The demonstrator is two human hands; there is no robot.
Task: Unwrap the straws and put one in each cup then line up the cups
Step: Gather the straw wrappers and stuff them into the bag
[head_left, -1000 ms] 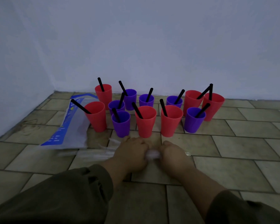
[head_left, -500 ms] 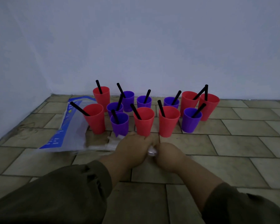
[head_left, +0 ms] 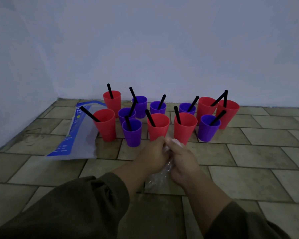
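Note:
Several red cups point(head_left: 158, 126) and purple cups point(head_left: 132, 132) stand in a loose cluster on the tiled floor near the wall, each with a black straw point(head_left: 150, 118) leaning in it. In front of them my left hand point(head_left: 152, 156) and my right hand point(head_left: 181, 160) are pressed together, both gripping a crumpled bunch of clear plastic straw wrappers point(head_left: 160, 178). The bunch hangs down between my wrists and a bit shows above my right fingers. Both hands are lifted off the floor, just short of the front red cups.
A flat blue and white plastic bag point(head_left: 78, 133) lies on the floor left of the cups, touching the front-left red cup. The white wall runs behind the cups and along the left. Bare tiles point(head_left: 257, 152) stretch to the right and front.
My hands have gathered the wrappers off the floor and risen with them, held together. The loose wrappers that lay to the left of my hands are gone from the tiles.

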